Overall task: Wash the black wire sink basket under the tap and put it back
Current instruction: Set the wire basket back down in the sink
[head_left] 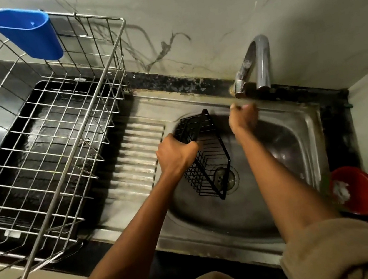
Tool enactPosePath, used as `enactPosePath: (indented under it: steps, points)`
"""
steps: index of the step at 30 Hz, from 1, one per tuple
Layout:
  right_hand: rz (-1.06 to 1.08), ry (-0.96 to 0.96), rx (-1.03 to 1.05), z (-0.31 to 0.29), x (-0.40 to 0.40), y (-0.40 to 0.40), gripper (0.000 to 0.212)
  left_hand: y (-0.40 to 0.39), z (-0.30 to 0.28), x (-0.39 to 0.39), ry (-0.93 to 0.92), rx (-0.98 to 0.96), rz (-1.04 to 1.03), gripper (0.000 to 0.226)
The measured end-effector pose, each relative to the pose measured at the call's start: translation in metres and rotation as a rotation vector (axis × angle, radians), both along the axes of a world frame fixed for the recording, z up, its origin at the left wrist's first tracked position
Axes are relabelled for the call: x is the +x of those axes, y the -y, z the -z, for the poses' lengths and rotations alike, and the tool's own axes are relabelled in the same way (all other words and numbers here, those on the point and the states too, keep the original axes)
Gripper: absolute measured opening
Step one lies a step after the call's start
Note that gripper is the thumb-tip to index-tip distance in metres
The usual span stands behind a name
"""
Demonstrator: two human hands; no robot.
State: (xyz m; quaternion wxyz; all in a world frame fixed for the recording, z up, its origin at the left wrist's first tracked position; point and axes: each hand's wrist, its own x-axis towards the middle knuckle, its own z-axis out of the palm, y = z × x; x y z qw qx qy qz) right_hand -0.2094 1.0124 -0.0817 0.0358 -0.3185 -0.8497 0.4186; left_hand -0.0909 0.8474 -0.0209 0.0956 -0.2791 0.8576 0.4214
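Washing looked barely begun: left hand [177, 156] gripped the black wire sink basket [207, 159] over the steel sink [305, 126], right hand [244, 118], grip unclear, reached beneath the chrome tap [254, 66], no water visible, replacing remained.

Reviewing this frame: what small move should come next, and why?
Probably turn the tap on with the right hand, which reaches up beside its base. The left hand grips the black wire basket over the sink, and no water shows.

A big steel wire dish rack [43, 146] stands left of the sink on a black tray [38, 161]. A blue plastic cup [25, 33] hangs on its back rim. A red bowl [359, 189] sits in the right corner.
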Motion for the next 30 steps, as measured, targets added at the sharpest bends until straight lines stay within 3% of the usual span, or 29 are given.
enactPosePath:
  steps: [4, 7, 9, 10, 12, 14, 15, 16, 19, 21, 23, 25, 28, 30]
  points:
    - [-0.166, 0.314, -0.068, 0.035, 0.054, -0.015, 0.039, 0.005, -0.007, 0.009, -0.02, 0.083, -0.088, 0.058]
    - [-0.126, 0.478, -0.393, 0.048, 0.088, -0.018, 0.047, 0.013, -0.005, 0.018, -0.026, 0.139, -0.135, 0.078]
    - [-0.14, 0.543, -0.516, 0.046, 0.099, -0.02, 0.039, 0.019, -0.003, 0.027, -0.028, 0.19, -0.151, 0.075]
    - [-0.117, 0.515, -0.503, 0.041, 0.103, -0.021, 0.032, 0.023, -0.002, 0.033, -0.034, 0.237, -0.157, 0.067]
    - [-0.038, 0.402, -0.277, 0.03, 0.111, -0.028, 0.022, 0.031, 0.002, 0.044, -0.043, 0.392, -0.199, 0.049]
    - [-0.034, 0.385, 0.026, 0.023, 0.12, -0.037, 0.029, 0.037, 0.013, 0.052, -0.053, 0.611, -0.29, 0.046]
    - [-0.035, 0.411, 0.083, 0.019, 0.126, -0.04, 0.04, 0.038, 0.018, 0.055, -0.061, 0.712, -0.312, 0.047]
    - [-0.033, 0.428, 0.059, 0.015, 0.133, -0.04, 0.046, 0.04, 0.021, 0.058, -0.068, 0.774, -0.307, 0.049]
    - [0.048, 0.308, -0.278, 0.007, 0.148, -0.041, 0.022, 0.044, 0.022, 0.062, -0.079, 0.795, -0.208, 0.051]
    - [0.121, 0.207, -0.383, 0.004, 0.155, -0.043, 0.022, 0.048, 0.021, 0.059, -0.032, 0.746, -0.099, 0.046]
    - [0.169, 0.126, -0.242, 0.0, 0.162, -0.046, 0.033, 0.05, 0.021, 0.056, 0.052, 0.657, 0.004, 0.041]
    - [0.166, 0.055, 0.073, -0.013, 0.171, -0.044, 0.04, 0.048, 0.024, 0.053, 0.134, 0.554, 0.054, 0.031]
    - [0.171, -0.19, 0.359, -0.043, 0.186, -0.035, 0.018, 0.038, 0.033, 0.051, 0.14, 0.472, 0.044, 0.031]
    - [0.145, -0.286, 0.454, -0.058, 0.195, -0.031, 0.021, 0.03, 0.037, 0.051, 0.125, 0.471, 0.041, 0.035]
